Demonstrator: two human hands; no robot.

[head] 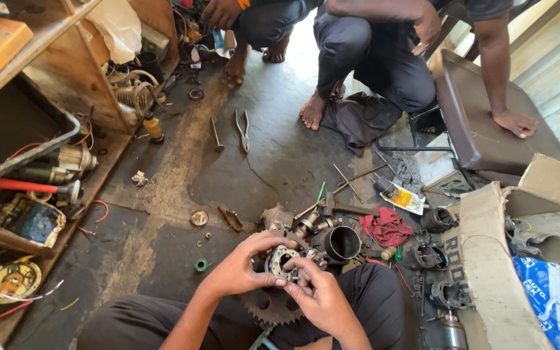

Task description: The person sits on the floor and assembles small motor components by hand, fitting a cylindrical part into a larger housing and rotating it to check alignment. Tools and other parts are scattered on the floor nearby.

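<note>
Both my hands hold a small round metal motor part with copper windings, low in the middle of the head view. My left hand grips its left side with thumb and fingers. My right hand pinches its lower right edge. Just beyond the part lies a dark cylindrical housing. A rusty toothed sprocket lies on the floor under my hands. My dark trouser legs frame the bottom of the view.
A red rag, a hammer, pliers, screwdrivers and small washers litter the concrete floor. Two other people crouch at the top; one hand rests on a brown seat. A wooden shelf with motors stands left, cardboard right.
</note>
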